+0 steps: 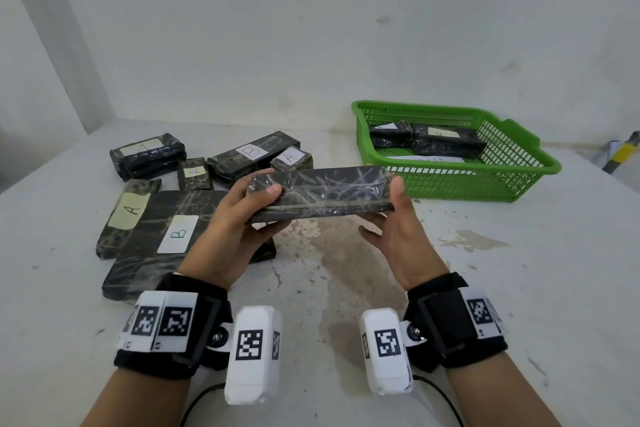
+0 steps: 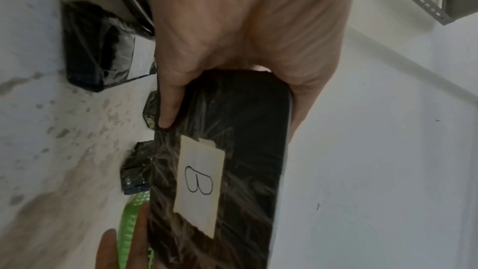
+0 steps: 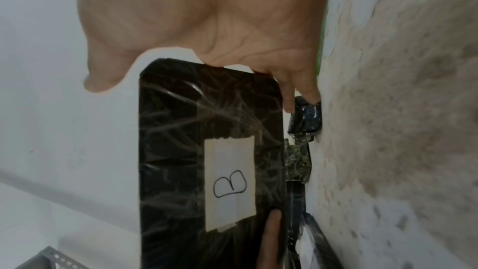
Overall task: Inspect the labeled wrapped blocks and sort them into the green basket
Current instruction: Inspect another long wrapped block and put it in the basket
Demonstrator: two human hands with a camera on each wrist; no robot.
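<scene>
Both hands hold a flat black wrapped block [image 1: 320, 193] above the table's middle, tilted so its bare back faces the head camera. My left hand [image 1: 239, 218] grips its left end, thumb on top. My right hand [image 1: 394, 218] holds its right end between thumb and fingers. Both wrist views show the block's under face [image 2: 227, 171] [image 3: 207, 161], which bears a paper label marked B [image 2: 199, 179] [image 3: 230, 183]. The green basket [image 1: 512, 180] stands at the back right with two wrapped blocks [image 1: 446, 142] inside.
Several more wrapped blocks labelled A or B lie at the left: a large B slab [image 1: 156, 239], an A block [image 1: 128, 215], and others behind [image 1: 252, 156]. The white table [image 1: 346, 288] is stained in the middle. A yellow-and-black handle [image 1: 623, 152] shows at the far right.
</scene>
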